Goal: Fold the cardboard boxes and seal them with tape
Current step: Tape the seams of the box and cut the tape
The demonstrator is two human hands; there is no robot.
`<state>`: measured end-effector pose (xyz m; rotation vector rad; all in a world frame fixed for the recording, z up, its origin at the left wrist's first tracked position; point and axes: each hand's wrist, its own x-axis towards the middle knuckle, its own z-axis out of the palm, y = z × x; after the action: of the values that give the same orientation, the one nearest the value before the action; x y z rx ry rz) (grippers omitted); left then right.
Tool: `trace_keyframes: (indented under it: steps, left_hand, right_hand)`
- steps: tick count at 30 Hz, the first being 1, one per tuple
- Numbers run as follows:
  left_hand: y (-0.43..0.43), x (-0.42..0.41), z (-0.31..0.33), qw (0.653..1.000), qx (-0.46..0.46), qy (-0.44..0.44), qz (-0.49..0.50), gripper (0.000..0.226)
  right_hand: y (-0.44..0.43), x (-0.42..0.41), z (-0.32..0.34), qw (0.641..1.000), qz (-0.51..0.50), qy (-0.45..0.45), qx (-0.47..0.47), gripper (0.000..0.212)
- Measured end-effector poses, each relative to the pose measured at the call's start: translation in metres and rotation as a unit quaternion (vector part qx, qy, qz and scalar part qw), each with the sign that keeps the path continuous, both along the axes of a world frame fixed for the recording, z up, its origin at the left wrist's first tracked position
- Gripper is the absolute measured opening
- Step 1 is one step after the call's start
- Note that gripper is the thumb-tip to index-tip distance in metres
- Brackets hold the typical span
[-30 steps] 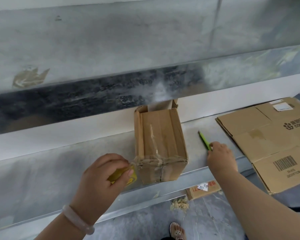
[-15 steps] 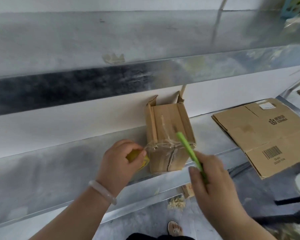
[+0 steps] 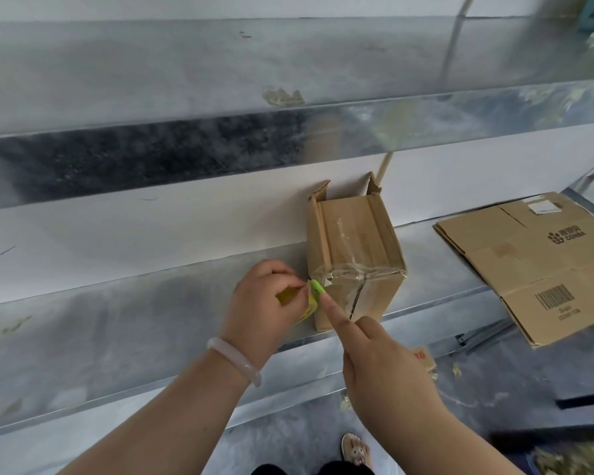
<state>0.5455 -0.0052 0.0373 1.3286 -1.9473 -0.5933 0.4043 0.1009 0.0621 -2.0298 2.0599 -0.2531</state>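
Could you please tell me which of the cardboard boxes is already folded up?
The small taped box in the middle; the barcoded cardboard at right lies flat.

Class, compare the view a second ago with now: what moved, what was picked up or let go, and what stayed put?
The right hand picked the green cutter off the shelf right of the cardboard box and carried it left; its tip is now at the box's near left corner. Unchanged: the left hand grips the yellow tape roll there; the box and the flattened cardboard stay put.
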Motion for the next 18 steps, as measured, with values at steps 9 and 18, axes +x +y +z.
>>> trace_keyframes:
  steps: [9,18]
  left_hand:
    - [0.000,-0.005,0.004,0.999,0.018,0.011,0.040,0.006]
    - [-0.001,-0.003,0.006,0.998,0.046,0.003,0.053,0.005]
  right_hand:
    - [-0.011,0.004,0.007,0.996,-0.019,0.059,0.071,0.095]
    - [-0.015,0.001,0.004,0.998,-0.017,0.014,0.059,0.096]
